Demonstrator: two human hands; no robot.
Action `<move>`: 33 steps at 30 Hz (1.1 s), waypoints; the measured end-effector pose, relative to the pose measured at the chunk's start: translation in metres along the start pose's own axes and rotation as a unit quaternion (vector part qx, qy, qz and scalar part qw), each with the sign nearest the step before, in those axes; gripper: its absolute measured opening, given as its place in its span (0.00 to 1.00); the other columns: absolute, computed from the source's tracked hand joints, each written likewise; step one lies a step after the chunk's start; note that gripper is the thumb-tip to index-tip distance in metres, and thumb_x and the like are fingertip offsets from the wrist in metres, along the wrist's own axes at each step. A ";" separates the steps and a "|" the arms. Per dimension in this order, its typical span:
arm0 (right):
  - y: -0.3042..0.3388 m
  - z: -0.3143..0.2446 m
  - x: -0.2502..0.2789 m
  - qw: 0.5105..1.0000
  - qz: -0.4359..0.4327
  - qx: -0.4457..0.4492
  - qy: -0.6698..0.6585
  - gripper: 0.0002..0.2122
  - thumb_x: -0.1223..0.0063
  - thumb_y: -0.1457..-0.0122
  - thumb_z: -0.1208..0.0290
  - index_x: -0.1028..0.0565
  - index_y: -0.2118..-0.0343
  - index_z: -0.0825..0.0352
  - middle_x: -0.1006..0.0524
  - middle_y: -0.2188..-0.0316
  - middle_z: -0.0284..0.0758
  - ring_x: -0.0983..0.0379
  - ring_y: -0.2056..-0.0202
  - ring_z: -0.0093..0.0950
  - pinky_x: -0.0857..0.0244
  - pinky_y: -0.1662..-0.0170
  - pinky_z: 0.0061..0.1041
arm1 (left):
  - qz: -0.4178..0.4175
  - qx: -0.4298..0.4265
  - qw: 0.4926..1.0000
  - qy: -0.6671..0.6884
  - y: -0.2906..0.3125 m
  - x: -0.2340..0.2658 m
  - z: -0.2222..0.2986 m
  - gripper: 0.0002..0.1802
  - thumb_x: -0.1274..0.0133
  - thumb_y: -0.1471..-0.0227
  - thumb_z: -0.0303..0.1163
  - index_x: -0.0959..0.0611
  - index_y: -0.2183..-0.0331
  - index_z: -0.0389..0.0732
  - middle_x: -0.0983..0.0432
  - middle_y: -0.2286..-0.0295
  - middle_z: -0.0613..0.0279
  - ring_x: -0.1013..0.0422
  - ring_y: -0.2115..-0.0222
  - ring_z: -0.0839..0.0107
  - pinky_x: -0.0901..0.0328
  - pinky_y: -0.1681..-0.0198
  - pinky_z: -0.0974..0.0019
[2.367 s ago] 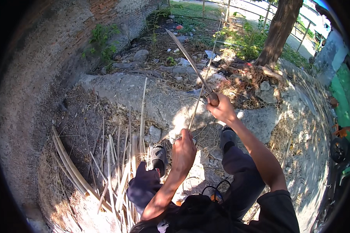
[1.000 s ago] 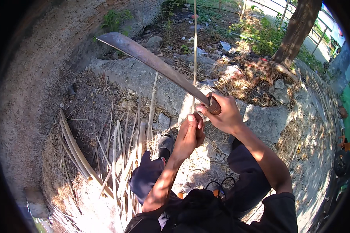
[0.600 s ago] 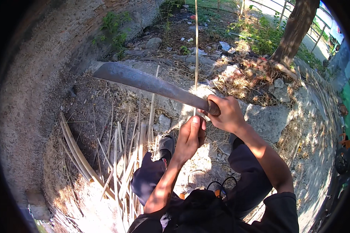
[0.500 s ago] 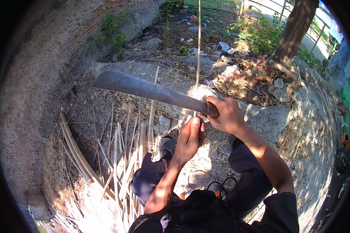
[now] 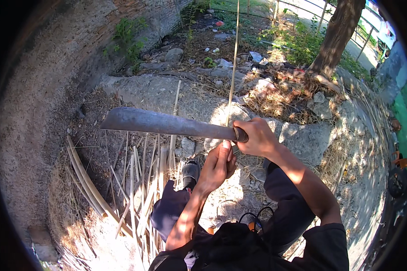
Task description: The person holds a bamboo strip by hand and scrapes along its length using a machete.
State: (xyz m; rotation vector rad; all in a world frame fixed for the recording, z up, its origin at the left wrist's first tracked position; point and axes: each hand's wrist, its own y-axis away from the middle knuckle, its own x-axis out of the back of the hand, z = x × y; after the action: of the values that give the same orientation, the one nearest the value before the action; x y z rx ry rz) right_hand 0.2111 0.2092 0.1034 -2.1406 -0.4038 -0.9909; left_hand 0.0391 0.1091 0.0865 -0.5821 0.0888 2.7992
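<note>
My right hand (image 5: 257,137) is closed round the handle of a machete (image 5: 167,123). Its broad, dull grey blade lies almost level and points left. Just below the handle, my left hand (image 5: 218,167) pinches the near end of a long, thin bamboo strip (image 5: 234,63), thumb uppermost. The strip runs away from me, leaning slightly right at its far end, and passes by the blade close to the handle. Blade and hands hide where the strip meets the edge, so I cannot tell whether they touch.
Pale split bamboo strips (image 5: 138,180) lie heaped beside my left foot, with thicker curved pieces (image 5: 83,174) further left. A rough wall (image 5: 45,99) rises on the left. Ahead are a stone ledge (image 5: 144,92), dry litter and a tree trunk (image 5: 337,40). More long strips (image 5: 375,117) lie at right.
The machete and both hands have shifted slightly left, and the blade is nearer level. The strip's far end now leans more to the right. Both hands keep their holds.
</note>
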 end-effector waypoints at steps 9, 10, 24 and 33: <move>-0.007 0.019 0.017 0.992 0.013 -0.124 -0.021 0.08 0.34 0.51 0.72 0.23 0.70 0.65 0.26 0.83 0.43 0.24 0.78 0.48 0.32 0.73 0.42 | -0.005 0.013 1.000 -0.023 0.005 -0.002 0.000 0.24 0.67 0.23 0.49 0.37 0.71 0.44 0.45 0.85 0.71 0.50 0.87 0.81 0.50 0.84 0.69; -0.004 0.016 0.018 0.995 0.013 -0.093 -0.010 0.08 0.34 0.51 0.72 0.23 0.70 0.65 0.25 0.83 0.43 0.23 0.77 0.47 0.32 0.73 0.41 | 0.012 0.014 0.998 -0.053 0.006 -0.003 -0.004 0.25 0.68 0.23 0.49 0.36 0.71 0.44 0.44 0.85 0.71 0.48 0.87 0.80 0.49 0.84 0.69; 0.004 0.012 0.006 0.999 0.039 -0.006 0.028 0.11 0.32 0.52 0.70 0.22 0.69 0.66 0.24 0.81 0.41 0.26 0.77 0.47 0.33 0.66 0.42 | 0.048 0.020 0.992 -0.115 0.006 -0.004 -0.008 0.28 0.66 0.24 0.50 0.39 0.75 0.44 0.47 0.84 0.70 0.50 0.87 0.79 0.50 0.84 0.69; 0.002 0.023 0.018 0.996 0.045 -0.068 -0.037 0.08 0.35 0.49 0.73 0.23 0.69 0.68 0.27 0.84 0.40 0.29 0.82 0.40 0.36 0.74 0.37 | -0.025 0.045 0.998 -0.025 0.009 -0.007 -0.002 0.26 0.67 0.24 0.53 0.38 0.72 0.46 0.49 0.85 0.72 0.54 0.88 0.80 0.52 0.85 0.69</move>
State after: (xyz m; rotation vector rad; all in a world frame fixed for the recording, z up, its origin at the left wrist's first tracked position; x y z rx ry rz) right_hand 0.2358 0.2246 0.1060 -2.3021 -0.2795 -0.9120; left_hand 0.0434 0.0989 0.0870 -0.4868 0.1873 2.7425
